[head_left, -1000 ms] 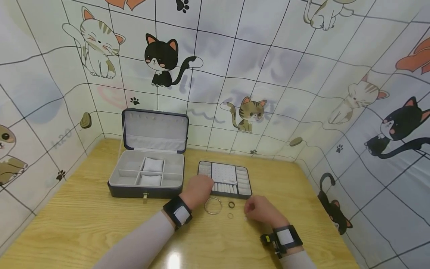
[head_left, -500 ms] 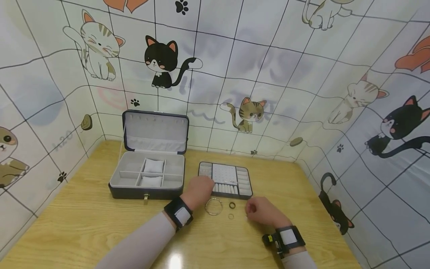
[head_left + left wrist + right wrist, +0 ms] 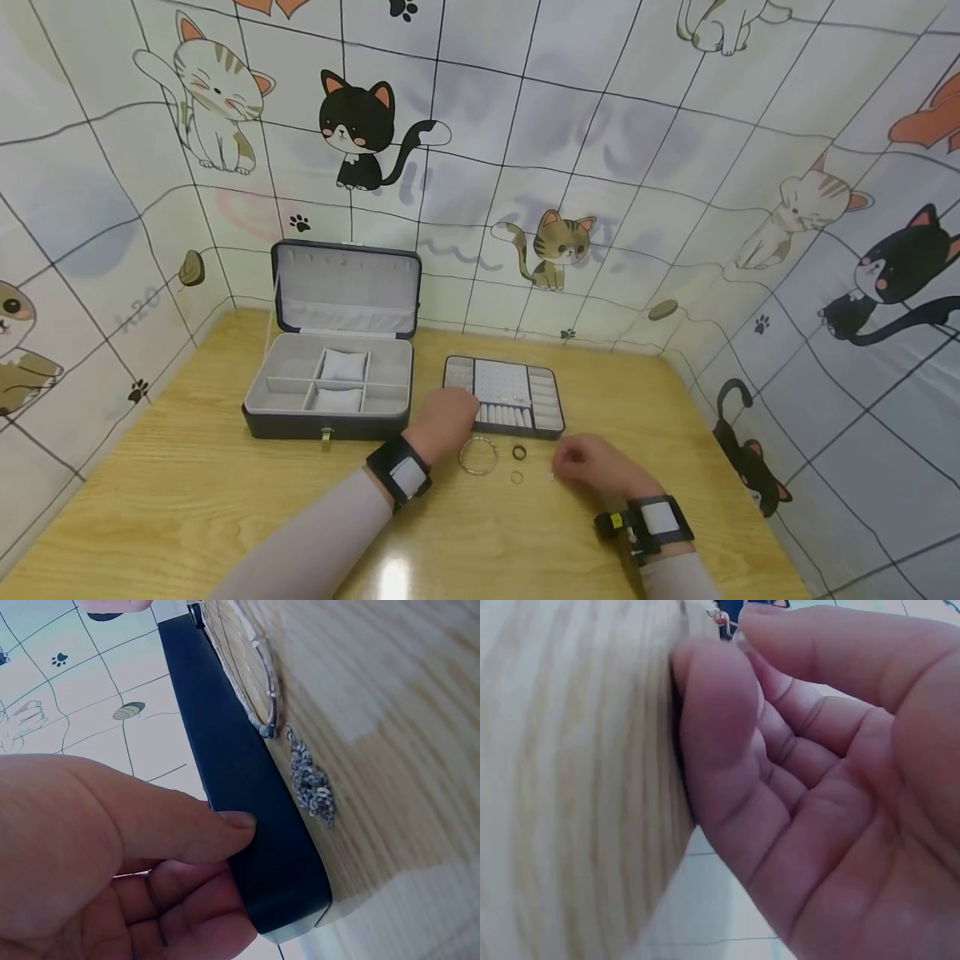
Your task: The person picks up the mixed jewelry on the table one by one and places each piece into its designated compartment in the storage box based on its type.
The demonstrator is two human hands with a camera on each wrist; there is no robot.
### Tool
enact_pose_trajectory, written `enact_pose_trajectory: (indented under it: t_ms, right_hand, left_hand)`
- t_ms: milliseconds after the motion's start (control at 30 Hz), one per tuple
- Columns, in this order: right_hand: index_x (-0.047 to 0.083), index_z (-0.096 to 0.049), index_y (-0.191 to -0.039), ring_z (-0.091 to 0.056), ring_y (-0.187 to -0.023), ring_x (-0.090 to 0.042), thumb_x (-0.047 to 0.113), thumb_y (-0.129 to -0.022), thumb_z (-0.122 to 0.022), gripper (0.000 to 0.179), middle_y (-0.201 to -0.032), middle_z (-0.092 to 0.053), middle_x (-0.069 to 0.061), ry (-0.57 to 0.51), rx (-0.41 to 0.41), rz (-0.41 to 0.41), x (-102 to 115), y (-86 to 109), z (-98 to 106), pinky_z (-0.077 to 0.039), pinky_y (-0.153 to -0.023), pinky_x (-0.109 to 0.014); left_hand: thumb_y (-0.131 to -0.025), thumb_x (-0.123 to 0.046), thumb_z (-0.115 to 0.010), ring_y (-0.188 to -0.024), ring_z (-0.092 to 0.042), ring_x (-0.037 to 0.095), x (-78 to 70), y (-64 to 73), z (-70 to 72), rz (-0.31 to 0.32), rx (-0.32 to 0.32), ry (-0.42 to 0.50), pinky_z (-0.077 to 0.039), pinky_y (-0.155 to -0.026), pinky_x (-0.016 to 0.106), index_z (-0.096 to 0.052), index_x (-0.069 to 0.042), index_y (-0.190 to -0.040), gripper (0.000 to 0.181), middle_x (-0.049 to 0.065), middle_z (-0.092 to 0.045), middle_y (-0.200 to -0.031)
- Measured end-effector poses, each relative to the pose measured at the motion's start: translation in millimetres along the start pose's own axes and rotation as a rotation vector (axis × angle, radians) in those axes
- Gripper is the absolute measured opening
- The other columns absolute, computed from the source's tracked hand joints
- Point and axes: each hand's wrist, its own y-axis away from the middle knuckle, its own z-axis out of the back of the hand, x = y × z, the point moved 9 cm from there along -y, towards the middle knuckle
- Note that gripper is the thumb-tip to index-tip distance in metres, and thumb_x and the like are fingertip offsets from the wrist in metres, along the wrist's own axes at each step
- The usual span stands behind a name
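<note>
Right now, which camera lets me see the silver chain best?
The left wrist camera: the silver chain shows up close there, its links bunched on the table beside the jewelry tray. I can't make it out in the head view, where the left hand may hide it, or in the right wrist view.

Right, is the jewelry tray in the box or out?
Out: the tray sits on the table, right of the open box.

- Table (image 3: 172, 500): wood-grain top.
- Left: dark box (image 3: 288, 427), lid raised.
- Right of box: compartmented tray (image 3: 517, 431).
- Near side of tray: bangle (image 3: 477, 474), dark ring (image 3: 519, 458), thin ring (image 3: 517, 482), silver-coloured chain (image 3: 311, 784).
</note>
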Motion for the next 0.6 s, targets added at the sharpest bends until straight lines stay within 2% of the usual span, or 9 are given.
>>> enact_pose_trajectory:
  t_ms: [133, 267, 467, 600]
  right_hand:
    - [0.013, -0.072, -0.098, -0.069, -0.077, -0.019, 0.025, -0.102, -0.068, 0.013, -0.088, -0.072, -0.004, -0.199, 0.063, 0.007, -8, 0.0, -2, -0.060, -0.073, -0.033]
    - [0.005, -0.071, -0.100, -0.071, -0.077, -0.020, 0.025, -0.104, -0.066, 0.021, -0.090, -0.072, -0.009, -0.349, 0.083, 0.007, -17, -0.4, -3, -0.062, -0.075, -0.036]
    - [-0.002, -0.070, -0.111, -0.074, -0.084, -0.020, 0.025, -0.105, -0.064, 0.029, -0.099, -0.075, -0.010, -0.507, 0.031, -0.025, -35, 0.9, 1, -0.064, -0.081, -0.038]
    - [-0.007, -0.067, -0.117, -0.074, -0.088, -0.019, 0.022, -0.106, -0.063, 0.031, -0.103, -0.076, -0.011, -0.595, -0.013, -0.013, -41, 1.8, 5, -0.064, -0.083, -0.038]
  left_hand:
    - [-0.097, -0.012, -0.071, -0.073, -0.069, 0.018, -0.2, -0.9, -1.0, 0.001, 0.000, -0.016, -0.056, -0.059, 0.034, -0.071, -0.013, -0.082, 0.015, 0.002, -0.071, -0.077]
    - [-0.097, -0.013, -0.071, -0.070, -0.069, 0.017, 0.5, -1.2, -2.3, 0.011, 0.002, -0.030, -0.056, -0.056, 0.034, -0.071, -0.014, -0.081, 0.016, 0.002, -0.071, -0.075]
    - [-0.096, -0.014, -0.072, -0.068, -0.068, 0.017, 1.8, -2.0, -3.6, 0.028, 0.013, -0.037, -0.055, -0.053, 0.034, -0.072, -0.014, -0.080, 0.016, 0.002, -0.070, -0.073]
    - [-0.096, -0.013, -0.071, -0.068, -0.068, 0.017, 1.6, -1.4, -1.2, 0.018, -0.023, -0.045, -0.055, -0.053, 0.035, -0.071, -0.014, -0.079, 0.017, 0.002, -0.070, -0.072]
